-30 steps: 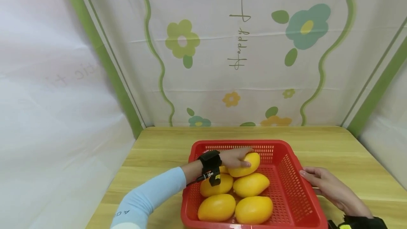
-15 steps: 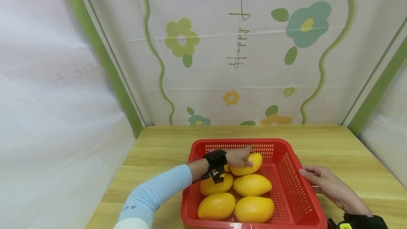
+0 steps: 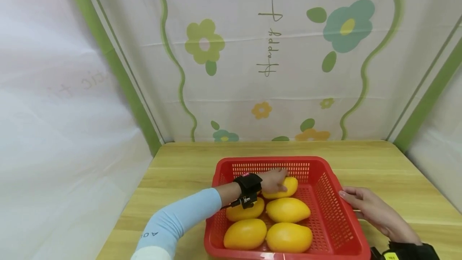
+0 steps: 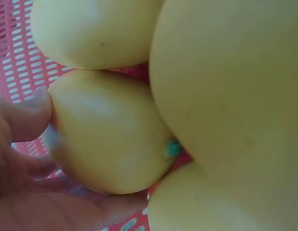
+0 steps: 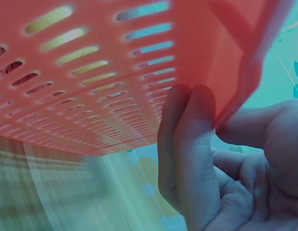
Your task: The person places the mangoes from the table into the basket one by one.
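A red plastic basket (image 3: 346,204) with slotted walls holds several yellow mangoes. My left hand (image 3: 272,180) reaches over the left side to the back row and grips a mango (image 3: 292,185), thumb on one side and fingers on the other. In the left wrist view this mango (image 4: 105,130), with a small green tip, sits close against its neighbours. My right hand (image 3: 377,214) pinches the basket's right rim, thumb above and fingers under it, as the right wrist view shows. The left forearm and wrist strap partly hide the mangoes at the left.
In front of the back row lie a mango (image 3: 288,210) on the right and another mango (image 3: 247,210) on the left. Two more sit nearest me. The basket stands on a wooden table (image 3: 184,171), with a flower-printed curtain (image 3: 234,83) behind it.
My left hand and its mango have shifted slightly right and settled lower in the back row. The nearby mangoes have nudged a little to the right. My right hand stays on the rim.
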Tool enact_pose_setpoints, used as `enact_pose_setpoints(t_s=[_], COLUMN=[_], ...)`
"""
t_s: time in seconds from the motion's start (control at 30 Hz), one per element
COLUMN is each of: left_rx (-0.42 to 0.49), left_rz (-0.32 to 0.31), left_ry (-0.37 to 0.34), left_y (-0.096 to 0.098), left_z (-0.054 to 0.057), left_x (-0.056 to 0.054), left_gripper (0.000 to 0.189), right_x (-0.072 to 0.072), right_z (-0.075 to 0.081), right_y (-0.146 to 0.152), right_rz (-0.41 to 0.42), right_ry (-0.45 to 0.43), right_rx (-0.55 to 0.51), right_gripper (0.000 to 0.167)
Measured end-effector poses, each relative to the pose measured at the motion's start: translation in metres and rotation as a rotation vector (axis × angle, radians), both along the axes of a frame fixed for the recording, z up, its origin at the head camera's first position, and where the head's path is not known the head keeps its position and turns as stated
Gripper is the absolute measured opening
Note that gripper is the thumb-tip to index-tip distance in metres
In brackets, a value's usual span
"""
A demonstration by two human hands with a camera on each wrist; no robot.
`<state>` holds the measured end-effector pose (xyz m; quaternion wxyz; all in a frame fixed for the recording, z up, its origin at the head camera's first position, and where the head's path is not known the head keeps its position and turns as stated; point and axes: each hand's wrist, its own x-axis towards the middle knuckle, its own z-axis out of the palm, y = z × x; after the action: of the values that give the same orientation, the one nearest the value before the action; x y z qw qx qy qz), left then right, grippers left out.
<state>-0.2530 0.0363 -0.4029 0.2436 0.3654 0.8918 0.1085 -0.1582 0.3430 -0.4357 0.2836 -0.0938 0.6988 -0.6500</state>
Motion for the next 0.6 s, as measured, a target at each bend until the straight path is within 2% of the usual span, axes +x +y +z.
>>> enact_pose_setpoints(t_s=[0.13, 0.2, 0.4, 0.6], left_rx=[0.004, -0.001, -0.084, -0.124], left_rz=[0.029, 0.028, -0.003, 0.048], left_ry=[-0.029, -0.016, 0.139, 0.181], left_y=[0.001, 0.001, 0.004, 0.005], left_z=[-0.002, -0.004, -0.005, -0.002], left_x=[0.002, 0.004, 0.010, 0.016], left_gripper=[0.048, 0.049, 0.049, 0.046], right_x=[0.000, 0.000, 0.000, 0.000], right_z=[0.000, -0.001, 0.000, -0.001], right_y=[0.000, 0.000, -0.001, -0.001], right_rz=[0.002, 0.002, -0.012, -0.016], right_ry=[0.013, 0.016, 0.012, 0.011], right_rx=[-0.003, -0.003, 0.014, 0.026], right_gripper=[0.059, 0.060, 0.061, 0.062])
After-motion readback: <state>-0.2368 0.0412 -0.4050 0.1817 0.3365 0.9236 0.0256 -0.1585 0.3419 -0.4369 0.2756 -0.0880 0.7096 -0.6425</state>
